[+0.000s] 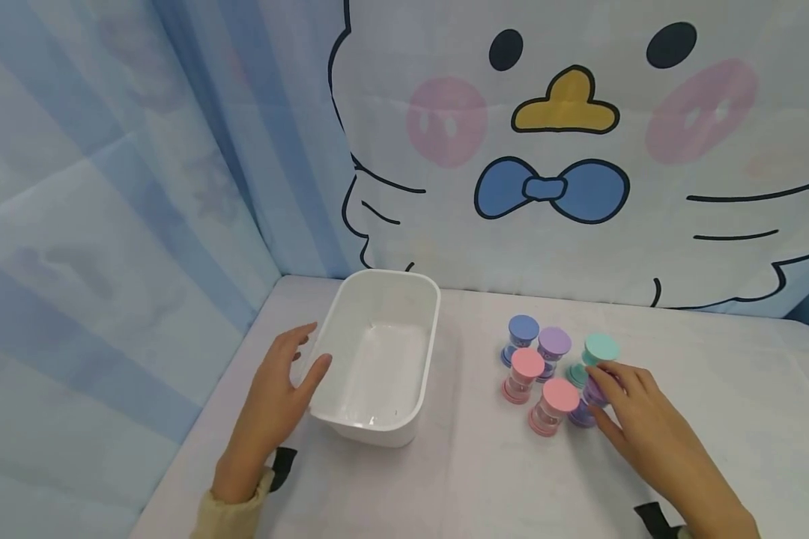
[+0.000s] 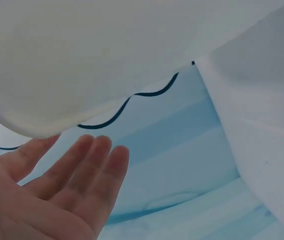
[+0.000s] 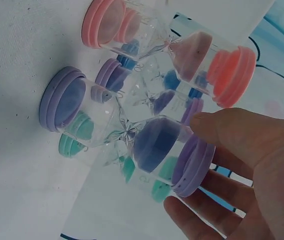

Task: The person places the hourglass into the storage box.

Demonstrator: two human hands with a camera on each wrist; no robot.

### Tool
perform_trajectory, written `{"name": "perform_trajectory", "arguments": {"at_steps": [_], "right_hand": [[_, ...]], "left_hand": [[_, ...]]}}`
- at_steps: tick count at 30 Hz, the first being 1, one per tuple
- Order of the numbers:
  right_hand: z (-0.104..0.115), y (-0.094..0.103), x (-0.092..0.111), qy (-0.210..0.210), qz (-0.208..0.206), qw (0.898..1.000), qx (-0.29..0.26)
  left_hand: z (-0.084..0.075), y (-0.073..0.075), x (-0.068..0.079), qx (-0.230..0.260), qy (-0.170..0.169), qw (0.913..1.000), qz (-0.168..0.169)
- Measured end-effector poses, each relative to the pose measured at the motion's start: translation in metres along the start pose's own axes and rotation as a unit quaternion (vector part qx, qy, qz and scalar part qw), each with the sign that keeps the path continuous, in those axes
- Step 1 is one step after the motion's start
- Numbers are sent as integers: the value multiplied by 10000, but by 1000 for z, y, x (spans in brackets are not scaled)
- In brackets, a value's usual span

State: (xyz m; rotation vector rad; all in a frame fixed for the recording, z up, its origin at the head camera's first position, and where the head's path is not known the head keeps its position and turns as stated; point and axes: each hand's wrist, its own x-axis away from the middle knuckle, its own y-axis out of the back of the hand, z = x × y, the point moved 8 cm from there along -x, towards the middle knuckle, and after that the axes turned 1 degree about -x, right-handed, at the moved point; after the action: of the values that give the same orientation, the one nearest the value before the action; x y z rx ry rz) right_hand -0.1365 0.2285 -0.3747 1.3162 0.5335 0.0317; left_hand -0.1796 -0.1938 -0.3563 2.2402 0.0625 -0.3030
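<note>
My right hand holds the upper cap of a purple sand timer between thumb and fingers. In the right wrist view this timer stands with its dark sand in the upper bulb. Around it are a teal sand timer, a front pink sand timer, a second pink one, another purple one and a blue one. My left hand is at the left side of a white plastic bin, fingers extended and thumb by the rim. Whether it touches the bin is unclear.
A light cloth covers the table, which meets a printed curtain with a cartoon face at the back. Blue striped fabric hangs along the left side. Inside the bin only its white floor shows.
</note>
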Motion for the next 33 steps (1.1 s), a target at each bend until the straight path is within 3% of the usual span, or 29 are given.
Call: {"name": "perform_trajectory", "arguments": {"at_steps": [9, 16, 24, 33], "right_hand": [[-6, -4, -4, -331, 249, 9988, -273], [-8, -6, -4, -423, 205, 9980, -422], [-11, -5, -3, -448, 108, 9976, -517], [-14, -5, -2, -484, -25, 9967, -652]], "left_hand": [[13, -1, -1, 670, -131, 9976, 79], [28, -5, -2, 1237, 28, 9919, 279], [31, -4, -6, 1828, -262, 9820, 393], [39, -11, -6, 2289, 69, 9679, 1037]]}}
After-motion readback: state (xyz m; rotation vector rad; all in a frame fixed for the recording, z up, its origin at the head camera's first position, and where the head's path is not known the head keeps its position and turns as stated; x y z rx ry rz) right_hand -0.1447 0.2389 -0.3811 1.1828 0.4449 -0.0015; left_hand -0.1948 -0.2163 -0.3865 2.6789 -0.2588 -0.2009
